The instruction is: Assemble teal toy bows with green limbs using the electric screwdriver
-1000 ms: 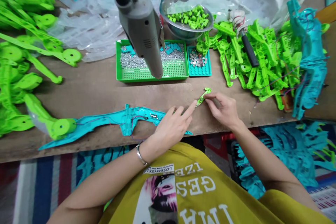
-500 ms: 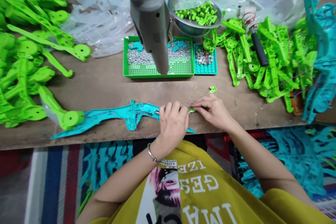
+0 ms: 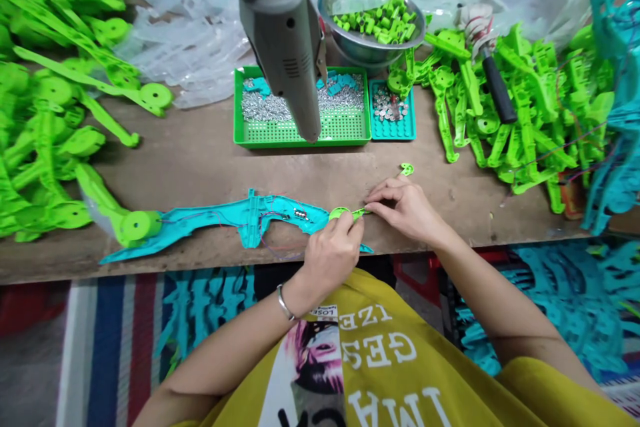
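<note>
Right hand (image 3: 413, 210): thumb and forefinger pinching thin stretch of green arm (image 3: 342, 211); left hand (image 3: 330, 250): fingers bent over its rounded end, thumb hidden, grip unclear. Arm is at right end of blue shell (image 3: 215, 215), resting on it or just beside, can't say; loose wires (image 3: 261, 230) could get trapped if arm swings leftward, silvery piece (image 3: 301, 215) knocked by left knuckles.
</note>
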`<state>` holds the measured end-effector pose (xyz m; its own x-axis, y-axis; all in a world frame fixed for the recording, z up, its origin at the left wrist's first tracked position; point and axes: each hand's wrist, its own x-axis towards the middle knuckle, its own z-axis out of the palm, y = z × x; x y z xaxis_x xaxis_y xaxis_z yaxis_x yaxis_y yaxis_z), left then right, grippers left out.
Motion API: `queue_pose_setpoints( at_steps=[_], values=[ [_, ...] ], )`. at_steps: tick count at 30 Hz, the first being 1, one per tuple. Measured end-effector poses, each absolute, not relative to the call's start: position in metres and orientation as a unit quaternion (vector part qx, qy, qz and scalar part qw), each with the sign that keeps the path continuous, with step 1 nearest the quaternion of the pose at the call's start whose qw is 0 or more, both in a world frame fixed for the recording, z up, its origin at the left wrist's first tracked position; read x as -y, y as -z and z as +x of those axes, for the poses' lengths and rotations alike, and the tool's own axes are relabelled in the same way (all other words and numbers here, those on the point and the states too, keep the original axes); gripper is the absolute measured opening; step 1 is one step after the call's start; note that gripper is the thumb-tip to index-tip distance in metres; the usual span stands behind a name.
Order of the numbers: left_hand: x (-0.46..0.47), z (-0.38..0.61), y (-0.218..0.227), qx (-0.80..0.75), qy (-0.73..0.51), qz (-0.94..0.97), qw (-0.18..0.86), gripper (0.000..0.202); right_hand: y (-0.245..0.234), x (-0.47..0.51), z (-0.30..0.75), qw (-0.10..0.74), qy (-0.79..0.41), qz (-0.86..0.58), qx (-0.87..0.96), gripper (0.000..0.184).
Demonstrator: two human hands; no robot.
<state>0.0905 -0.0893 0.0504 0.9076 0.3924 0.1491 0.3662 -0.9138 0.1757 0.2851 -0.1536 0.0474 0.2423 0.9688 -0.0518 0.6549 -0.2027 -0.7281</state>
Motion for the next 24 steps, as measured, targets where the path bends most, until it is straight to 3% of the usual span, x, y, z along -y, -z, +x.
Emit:
queue_pose_setpoints(
  at_steps=[7,12,17,24],
  values=[
    [0.077,0.086,-0.050,-0.248,-0.156,0.939,0.177,0.019,-0.045,0.152,0.283,0.290,-0.251,-0.741,0.551,0.002],
    [0.069,0.092,-0.052,-0.321,-0.104,0.917,0.215,0.019,-0.048,0.150,0.282,0.280,-0.249,-0.744,0.554,0.005],
    [0.069,0.098,-0.057,-0.324,-0.047,0.926,0.188,0.018,-0.050,0.148,0.280,0.273,-0.251,-0.740,0.561,0.006],
    [0.068,0.097,-0.070,-0.232,0.032,0.966,0.109,0.022,-0.052,0.144,0.278,0.280,-0.282,-0.690,0.604,0.029]
  ],
)
